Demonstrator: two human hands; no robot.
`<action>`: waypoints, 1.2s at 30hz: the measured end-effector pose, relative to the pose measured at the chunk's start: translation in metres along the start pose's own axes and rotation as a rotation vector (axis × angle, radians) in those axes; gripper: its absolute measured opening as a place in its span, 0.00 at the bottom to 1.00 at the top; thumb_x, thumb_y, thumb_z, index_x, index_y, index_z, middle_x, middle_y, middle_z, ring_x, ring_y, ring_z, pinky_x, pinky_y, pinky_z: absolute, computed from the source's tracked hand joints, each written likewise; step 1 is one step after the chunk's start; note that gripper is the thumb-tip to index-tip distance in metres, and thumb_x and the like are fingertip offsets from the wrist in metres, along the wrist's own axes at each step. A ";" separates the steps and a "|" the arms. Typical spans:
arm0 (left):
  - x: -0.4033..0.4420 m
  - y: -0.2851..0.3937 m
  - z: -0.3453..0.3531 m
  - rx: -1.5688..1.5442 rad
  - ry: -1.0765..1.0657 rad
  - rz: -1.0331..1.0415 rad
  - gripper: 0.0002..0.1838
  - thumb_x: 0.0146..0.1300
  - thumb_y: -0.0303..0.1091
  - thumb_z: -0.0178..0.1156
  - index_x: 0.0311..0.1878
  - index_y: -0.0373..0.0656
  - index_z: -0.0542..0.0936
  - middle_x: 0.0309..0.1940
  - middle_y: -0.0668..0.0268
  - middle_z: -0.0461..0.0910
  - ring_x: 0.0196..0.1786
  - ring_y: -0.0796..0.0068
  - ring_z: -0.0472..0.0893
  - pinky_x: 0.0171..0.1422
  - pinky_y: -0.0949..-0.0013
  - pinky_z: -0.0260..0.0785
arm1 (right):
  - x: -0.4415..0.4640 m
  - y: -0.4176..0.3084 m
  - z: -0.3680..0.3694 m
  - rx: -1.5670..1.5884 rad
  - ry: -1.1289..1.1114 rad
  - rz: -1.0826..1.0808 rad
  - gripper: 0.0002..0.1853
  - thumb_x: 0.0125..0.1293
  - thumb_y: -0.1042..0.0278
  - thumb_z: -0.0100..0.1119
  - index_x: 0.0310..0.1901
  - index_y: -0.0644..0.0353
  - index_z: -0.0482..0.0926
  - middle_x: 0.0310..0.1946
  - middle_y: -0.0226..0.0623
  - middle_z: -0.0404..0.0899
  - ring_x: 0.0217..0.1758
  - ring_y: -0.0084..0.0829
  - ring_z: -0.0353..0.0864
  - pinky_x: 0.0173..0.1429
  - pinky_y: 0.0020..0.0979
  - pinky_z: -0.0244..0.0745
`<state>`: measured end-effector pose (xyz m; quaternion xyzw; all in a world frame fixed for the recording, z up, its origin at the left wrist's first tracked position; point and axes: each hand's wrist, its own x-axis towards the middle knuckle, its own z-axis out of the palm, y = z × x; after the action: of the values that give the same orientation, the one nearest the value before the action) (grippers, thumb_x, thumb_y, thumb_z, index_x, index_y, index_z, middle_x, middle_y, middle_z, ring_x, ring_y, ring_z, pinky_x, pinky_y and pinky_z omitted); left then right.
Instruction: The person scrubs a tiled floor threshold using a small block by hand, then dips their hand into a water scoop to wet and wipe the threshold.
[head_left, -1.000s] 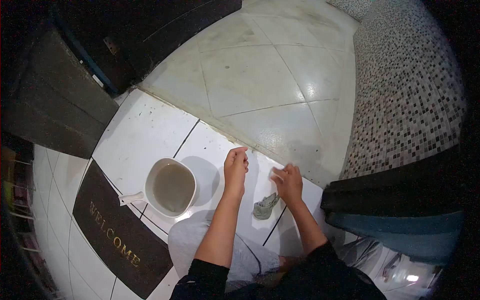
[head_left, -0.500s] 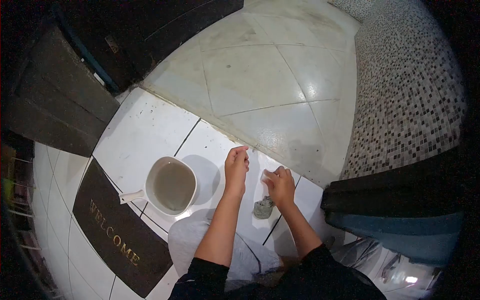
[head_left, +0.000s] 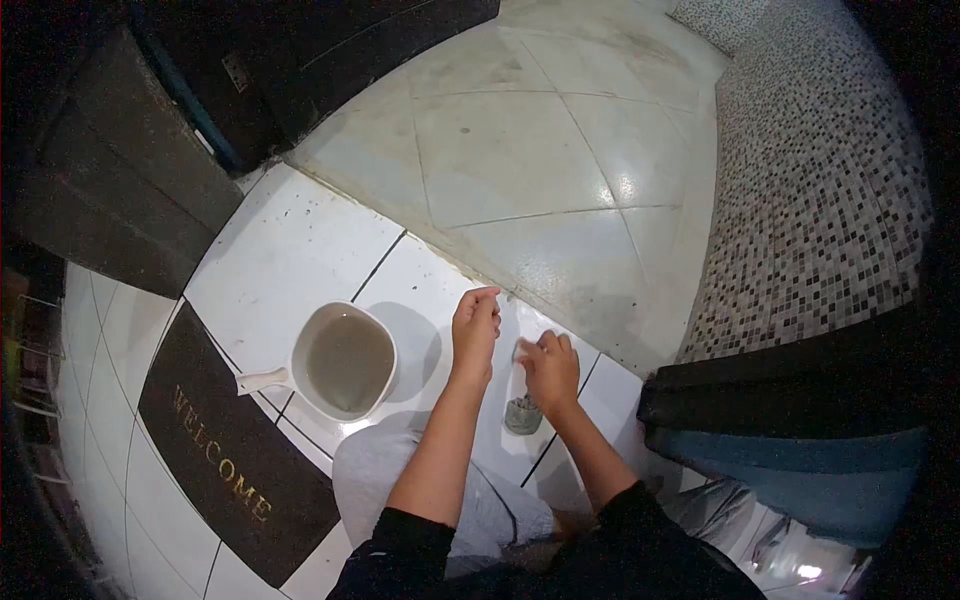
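- Shifted left: right hand [head_left: 553,370], right of centre, fingers bent; grip unclear.
- Left hand [head_left: 475,328], centre: fingers curled, grip unclear.
- Grey-green cloth [head_left: 522,417], lower centre: crumpled.

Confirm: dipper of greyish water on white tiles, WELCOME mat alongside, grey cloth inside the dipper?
Cloth's wrong: the head view shows the grey cloth on the white tiles by the right hand, outside the dipper. The rest stands.
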<state>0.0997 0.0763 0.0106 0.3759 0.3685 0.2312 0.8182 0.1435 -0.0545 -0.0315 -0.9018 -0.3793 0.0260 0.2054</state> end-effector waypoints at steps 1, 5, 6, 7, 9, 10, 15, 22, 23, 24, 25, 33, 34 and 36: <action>-0.001 0.000 0.000 0.001 -0.004 0.004 0.09 0.64 0.32 0.50 0.43 0.39 0.74 0.23 0.74 0.67 0.21 0.89 0.61 0.22 0.82 0.52 | 0.005 0.001 0.003 0.008 0.033 -0.002 0.13 0.48 0.68 0.63 0.38 0.50 0.83 0.32 0.33 0.71 0.41 0.37 0.70 0.41 0.38 0.67; -0.001 0.002 -0.003 0.012 0.008 0.025 0.09 0.64 0.32 0.50 0.43 0.39 0.74 0.24 0.73 0.67 0.22 0.88 0.62 0.23 0.82 0.52 | 0.038 0.000 0.005 -0.020 0.098 -0.023 0.12 0.47 0.69 0.62 0.37 0.49 0.83 0.31 0.33 0.71 0.40 0.37 0.70 0.40 0.39 0.67; -0.002 0.002 -0.003 0.008 0.008 0.029 0.09 0.64 0.32 0.50 0.43 0.39 0.74 0.24 0.73 0.67 0.22 0.88 0.62 0.23 0.82 0.52 | 0.037 0.000 0.006 0.005 0.110 -0.028 0.12 0.47 0.69 0.63 0.36 0.49 0.83 0.31 0.33 0.71 0.40 0.37 0.70 0.39 0.39 0.67; -0.002 0.002 -0.004 0.000 0.005 0.020 0.09 0.64 0.32 0.50 0.43 0.39 0.75 0.24 0.73 0.67 0.22 0.88 0.62 0.23 0.82 0.52 | 0.035 0.001 0.007 0.028 0.121 -0.031 0.11 0.47 0.69 0.63 0.35 0.49 0.83 0.31 0.33 0.71 0.40 0.37 0.70 0.39 0.39 0.67; 0.001 0.005 -0.002 -0.012 0.001 0.015 0.09 0.64 0.32 0.50 0.43 0.39 0.75 0.24 0.73 0.67 0.22 0.88 0.62 0.23 0.82 0.52 | 0.010 -0.006 -0.002 0.018 0.059 -0.030 0.11 0.47 0.69 0.63 0.35 0.49 0.83 0.30 0.33 0.71 0.40 0.37 0.70 0.38 0.38 0.67; 0.000 0.005 -0.001 -0.014 -0.004 0.007 0.09 0.64 0.32 0.50 0.43 0.39 0.74 0.24 0.74 0.67 0.22 0.89 0.62 0.23 0.82 0.52 | 0.001 -0.009 -0.005 0.011 -0.012 -0.023 0.11 0.47 0.69 0.63 0.35 0.50 0.83 0.30 0.33 0.71 0.40 0.37 0.70 0.38 0.38 0.67; -0.001 0.003 0.001 -0.006 -0.004 0.035 0.09 0.63 0.32 0.50 0.42 0.39 0.74 0.24 0.74 0.67 0.22 0.89 0.61 0.23 0.82 0.52 | 0.019 -0.004 0.004 0.022 0.027 -0.041 0.12 0.47 0.68 0.64 0.36 0.48 0.83 0.32 0.32 0.70 0.40 0.36 0.70 0.38 0.38 0.68; -0.003 0.015 -0.004 -0.043 0.004 0.045 0.09 0.62 0.32 0.50 0.42 0.40 0.74 0.24 0.74 0.67 0.22 0.88 0.61 0.23 0.81 0.52 | 0.054 0.013 0.003 0.367 0.176 0.072 0.13 0.54 0.67 0.63 0.43 0.54 0.82 0.43 0.37 0.78 0.45 0.36 0.75 0.50 0.35 0.71; -0.002 0.016 -0.003 -0.040 0.001 0.036 0.09 0.62 0.32 0.50 0.42 0.41 0.74 0.24 0.74 0.67 0.22 0.88 0.61 0.23 0.81 0.52 | 0.048 0.017 0.000 0.663 0.118 0.203 0.13 0.56 0.67 0.62 0.44 0.57 0.81 0.44 0.37 0.79 0.44 0.34 0.77 0.51 0.33 0.70; -0.001 0.018 -0.003 -0.035 -0.003 0.029 0.09 0.62 0.31 0.50 0.43 0.41 0.74 0.24 0.74 0.66 0.22 0.88 0.60 0.23 0.81 0.53 | 0.040 0.020 -0.004 0.751 0.097 0.191 0.15 0.59 0.66 0.61 0.48 0.58 0.80 0.42 0.38 0.79 0.40 0.29 0.77 0.49 0.30 0.71; 0.000 0.018 -0.003 -0.043 -0.002 0.029 0.09 0.62 0.31 0.50 0.43 0.41 0.74 0.24 0.74 0.66 0.22 0.88 0.60 0.23 0.81 0.53 | 0.033 0.022 -0.006 0.744 0.094 0.187 0.15 0.59 0.66 0.61 0.48 0.58 0.80 0.42 0.38 0.79 0.40 0.29 0.77 0.49 0.30 0.71; -0.004 0.008 -0.027 1.554 -0.249 0.062 0.12 0.54 0.31 0.54 0.41 0.39 0.80 0.41 0.54 0.80 0.45 0.61 0.80 0.45 0.63 0.71 | 0.009 0.018 -0.019 0.618 -0.075 0.330 0.15 0.54 0.72 0.64 0.45 0.58 0.77 0.36 0.34 0.73 0.34 0.26 0.76 0.38 0.28 0.75; -0.008 0.007 -0.027 1.552 -0.248 0.061 0.12 0.54 0.31 0.54 0.41 0.39 0.80 0.41 0.54 0.80 0.45 0.61 0.80 0.45 0.63 0.71 | 0.009 0.026 -0.012 0.485 -0.037 0.210 0.15 0.52 0.71 0.65 0.43 0.58 0.77 0.36 0.39 0.74 0.34 0.31 0.77 0.38 0.31 0.76; -0.022 0.016 -0.024 1.805 -0.506 -0.214 0.16 0.52 0.29 0.53 0.44 0.44 0.81 0.45 0.57 0.80 0.50 0.62 0.79 0.49 0.64 0.71 | 0.006 0.026 -0.010 0.473 -0.017 0.184 0.15 0.52 0.73 0.65 0.44 0.58 0.77 0.35 0.37 0.74 0.33 0.29 0.77 0.37 0.29 0.76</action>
<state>0.0660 0.0822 0.0224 0.8707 0.2522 -0.3064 0.2904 0.1676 -0.0707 -0.0316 -0.8593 -0.2806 0.1403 0.4040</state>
